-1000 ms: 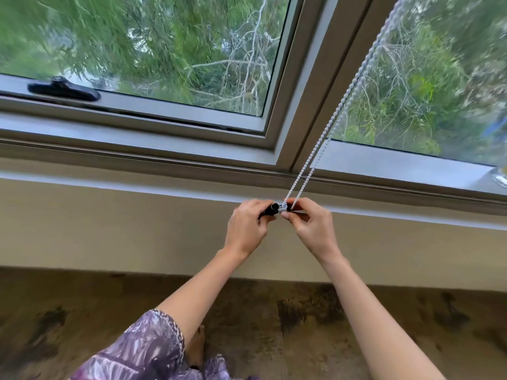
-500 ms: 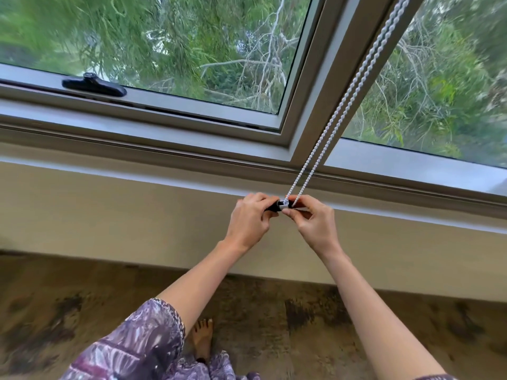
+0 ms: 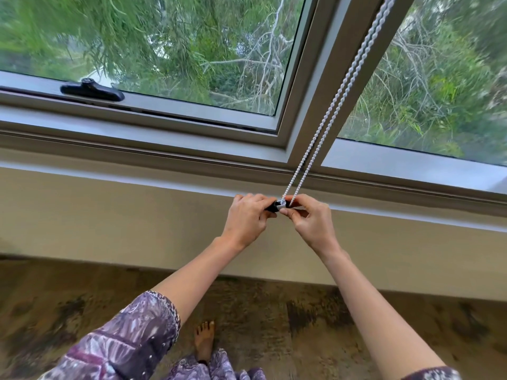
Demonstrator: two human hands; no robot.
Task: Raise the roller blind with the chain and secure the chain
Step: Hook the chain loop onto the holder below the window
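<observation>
A white beaded chain (image 3: 337, 94) runs in two strands from the top right down along the grey window mullion (image 3: 315, 86). Its lower end meets a small black and silver chain holder (image 3: 276, 206) just below the sill, against the beige wall. My left hand (image 3: 247, 219) is closed on the black end of the holder. My right hand (image 3: 310, 219) pinches the chain's bottom loop at the holder's other end. The roller blind itself is out of view.
A black window latch (image 3: 92, 90) sits on the left sash frame. Trees show through both panes. Below the beige wall (image 3: 109, 215) lies mottled brown carpet (image 3: 68, 297), with my bare foot (image 3: 204, 340) on it.
The view has tilted down a little, so the window sits lower in frame. Both hands stay together on the holder and chain end, with only slight finger shifts.
</observation>
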